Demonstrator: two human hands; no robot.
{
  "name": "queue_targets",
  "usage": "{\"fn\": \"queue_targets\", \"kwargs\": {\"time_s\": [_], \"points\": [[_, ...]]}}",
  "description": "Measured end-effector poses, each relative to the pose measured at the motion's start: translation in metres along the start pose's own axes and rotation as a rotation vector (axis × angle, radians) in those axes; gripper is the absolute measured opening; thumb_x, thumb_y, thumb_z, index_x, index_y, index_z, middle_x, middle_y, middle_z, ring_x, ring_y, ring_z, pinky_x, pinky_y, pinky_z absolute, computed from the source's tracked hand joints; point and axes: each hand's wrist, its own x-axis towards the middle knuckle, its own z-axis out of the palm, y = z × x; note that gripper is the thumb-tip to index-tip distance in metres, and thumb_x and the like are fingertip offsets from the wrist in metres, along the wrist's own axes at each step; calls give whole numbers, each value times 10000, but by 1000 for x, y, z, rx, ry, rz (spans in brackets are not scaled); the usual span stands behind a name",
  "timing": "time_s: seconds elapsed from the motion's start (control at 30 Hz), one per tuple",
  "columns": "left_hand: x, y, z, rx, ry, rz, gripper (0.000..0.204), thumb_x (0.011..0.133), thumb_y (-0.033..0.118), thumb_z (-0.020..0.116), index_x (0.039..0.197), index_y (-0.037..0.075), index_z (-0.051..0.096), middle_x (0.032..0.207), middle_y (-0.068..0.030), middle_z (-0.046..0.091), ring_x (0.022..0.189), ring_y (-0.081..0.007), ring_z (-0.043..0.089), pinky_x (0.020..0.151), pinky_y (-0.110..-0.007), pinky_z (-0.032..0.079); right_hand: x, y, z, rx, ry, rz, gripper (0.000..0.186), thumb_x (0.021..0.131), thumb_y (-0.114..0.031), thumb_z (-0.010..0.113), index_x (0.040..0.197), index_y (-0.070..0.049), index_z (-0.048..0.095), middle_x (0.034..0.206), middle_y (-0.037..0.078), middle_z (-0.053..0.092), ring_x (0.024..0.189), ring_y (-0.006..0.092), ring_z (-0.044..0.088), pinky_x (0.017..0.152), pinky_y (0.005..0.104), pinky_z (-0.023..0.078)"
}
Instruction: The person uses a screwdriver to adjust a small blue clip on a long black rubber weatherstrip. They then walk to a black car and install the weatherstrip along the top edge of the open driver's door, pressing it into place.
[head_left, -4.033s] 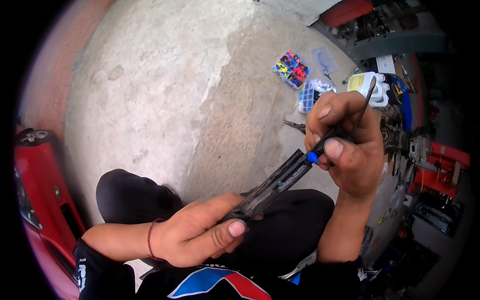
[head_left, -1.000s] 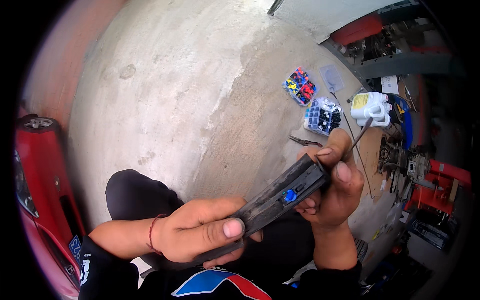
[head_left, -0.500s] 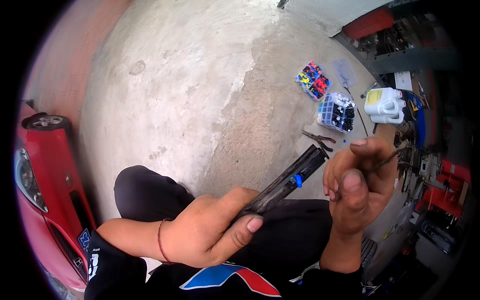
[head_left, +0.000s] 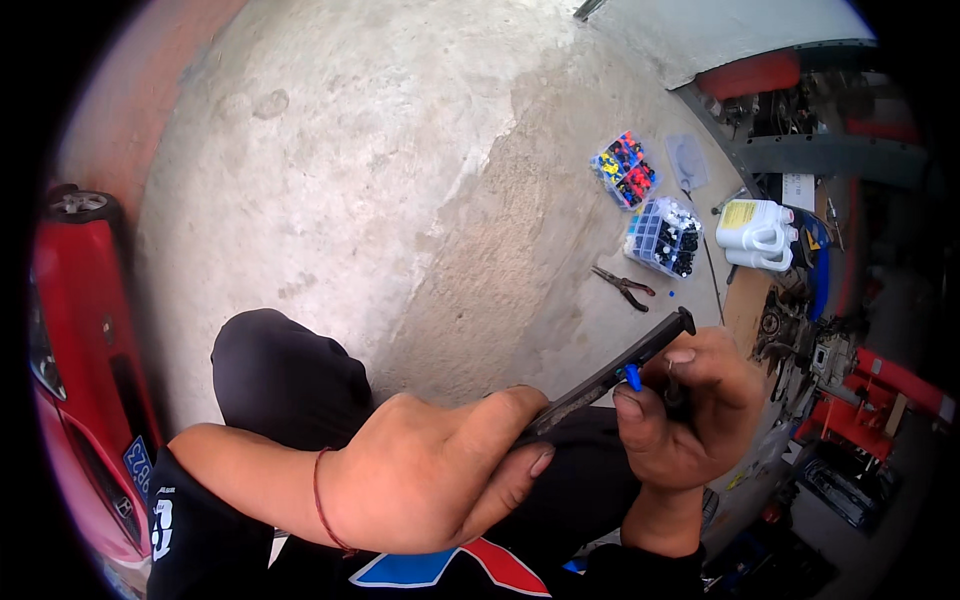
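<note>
One black strip [head_left: 645,348] slanted up right of centre in the frame, its lower part clasped in our left grip [head_left: 430,470]. Our right grip [head_left: 697,415] curled round a thin dark tool [head_left: 677,393] beside the blue clip [head_left: 633,377]; we could not tell whether grip and clip touched. We judged the strip light, fairly stiff and best held by its long edges, the clip small and perhaps brittle.

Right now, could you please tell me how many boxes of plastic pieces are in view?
2, both on the floor beyond the right hand: the box of multicoloured pieces and, just nearer, the box of mostly black and white pieces. Others may be hidden.
</note>
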Motion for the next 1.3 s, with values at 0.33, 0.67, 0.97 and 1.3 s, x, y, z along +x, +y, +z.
{"fn": "queue_targets", "kwargs": {"time_s": [0.33, 0.67, 0.97, 1.3], "points": [[-2, -12, 13, -494, -345, -189, 280, 1048, 280, 505, 1112, 8, 490, 644, -70, 543, 551, -234, 566, 508, -338, 448, 63, 5, -4, 610, -169, 587, 425, 1065, -273, 415, 1197, 101, 566, 850, 81, 546, 607, 108, 495, 495, 234, 423], [-9, -24, 30, -573, -362, -243, 301, 1058, 288, 482, 917, 23, 495, 573, -27, 513, 476, -152, 533, 469, -287, 420, 32, 9, 16, 604, -523, 709, 482, 937, -452, 515, 850, 2, 650, 721, 63, 580, 592, 83, 489, 528, 221, 363], [-8, -28, 38, -441, -345, -197, 301, 1056, 299, 492, 932, 25, 481, 568, -28, 531, 473, -159, 543, 469, -292, 425, 30, 18, 16, 592, -531, 740, 492, 1005, -447, 412, 907, 0, 591, 675, 74, 536, 509, 76, 431, 482, 210, 378], [6, -30, 28, -1043, -648, -568, 334, 1077, 328, 432, 1035, 3, 496, 663, -33, 551, 519, -82, 525, 472, -236, 415, 31, 26, 13, 524, -270, 475, 447, 1026, -380, 444, 910, 21, 602, 680, 87, 546, 516, 92, 461, 464, 208, 364]]}}
